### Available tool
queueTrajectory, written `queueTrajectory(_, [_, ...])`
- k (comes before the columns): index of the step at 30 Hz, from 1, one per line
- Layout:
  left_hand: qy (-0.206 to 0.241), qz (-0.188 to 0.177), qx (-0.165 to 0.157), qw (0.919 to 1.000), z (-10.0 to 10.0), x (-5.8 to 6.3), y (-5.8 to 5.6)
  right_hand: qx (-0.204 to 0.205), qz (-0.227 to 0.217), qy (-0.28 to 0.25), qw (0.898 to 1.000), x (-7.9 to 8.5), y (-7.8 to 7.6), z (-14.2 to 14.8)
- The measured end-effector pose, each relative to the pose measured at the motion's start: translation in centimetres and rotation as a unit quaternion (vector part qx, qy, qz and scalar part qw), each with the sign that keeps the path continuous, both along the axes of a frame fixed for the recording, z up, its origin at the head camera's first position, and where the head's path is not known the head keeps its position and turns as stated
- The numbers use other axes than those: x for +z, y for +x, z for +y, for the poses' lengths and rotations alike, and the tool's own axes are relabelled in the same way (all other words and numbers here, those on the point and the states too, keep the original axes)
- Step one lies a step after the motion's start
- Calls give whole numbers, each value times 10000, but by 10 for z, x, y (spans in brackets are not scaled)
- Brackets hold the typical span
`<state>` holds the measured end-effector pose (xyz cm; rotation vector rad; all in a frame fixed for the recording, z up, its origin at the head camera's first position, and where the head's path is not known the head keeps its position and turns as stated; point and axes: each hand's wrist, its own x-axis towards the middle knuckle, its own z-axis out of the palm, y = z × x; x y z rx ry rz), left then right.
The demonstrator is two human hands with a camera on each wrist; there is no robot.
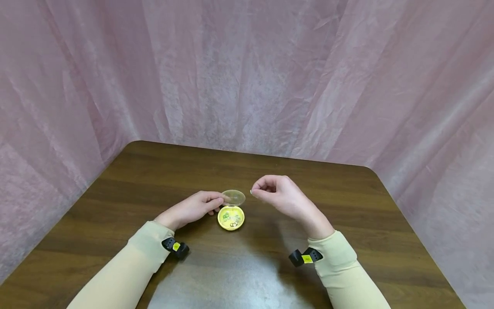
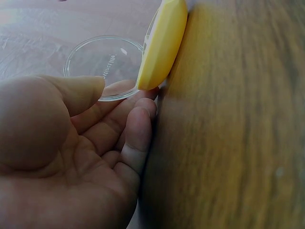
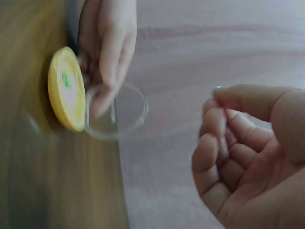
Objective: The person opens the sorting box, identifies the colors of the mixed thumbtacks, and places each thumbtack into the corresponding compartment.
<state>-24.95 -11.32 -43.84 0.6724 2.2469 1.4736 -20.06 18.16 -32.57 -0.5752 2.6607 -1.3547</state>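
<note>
A round yellow case (image 1: 230,228) lies on the table with its clear lid (image 1: 235,197) raised on the far side. Inside it are small green pieces (image 1: 226,216) and a few tiny rings (image 1: 233,224). My left hand (image 1: 193,209) pinches the lid's left edge between thumb and fingers; white lettering shows on the lid in the left wrist view. To the right of the case, my right hand (image 1: 285,198) is raised above the table. Its thumb and index finger pinch a tiny greenish, shiny piece (image 3: 218,88), mostly hidden by the fingertips.
The brown wooden table (image 1: 173,167) has rounded far corners. Pink curtain cloth (image 1: 239,77) hangs behind it and along both sides. A black wrist camera (image 1: 176,247) sits on the left sleeve, and another camera (image 1: 302,257) on the right.
</note>
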Motion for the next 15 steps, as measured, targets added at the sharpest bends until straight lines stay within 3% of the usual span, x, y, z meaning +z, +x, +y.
queueTrajectory(3, [-12, -6, 0, 10000, 0, 1, -1, 237, -445, -884, 9948, -1, 2, -3])
queueTrajectory(6, [1, -15, 0, 10000, 0, 1, -1, 559, -843, -1756, 9792, -2, 2, -5])
queueTrajectory(9, [24, 0, 25, 10000, 0, 1, -2, 957, -1298, -2664, 9503, -3, 2, -6])
queueTrajectory(15, [25, 33, 24, 10000, 0, 0, -2, 1669, -2099, -3988, 8769, -1, 5, -6])
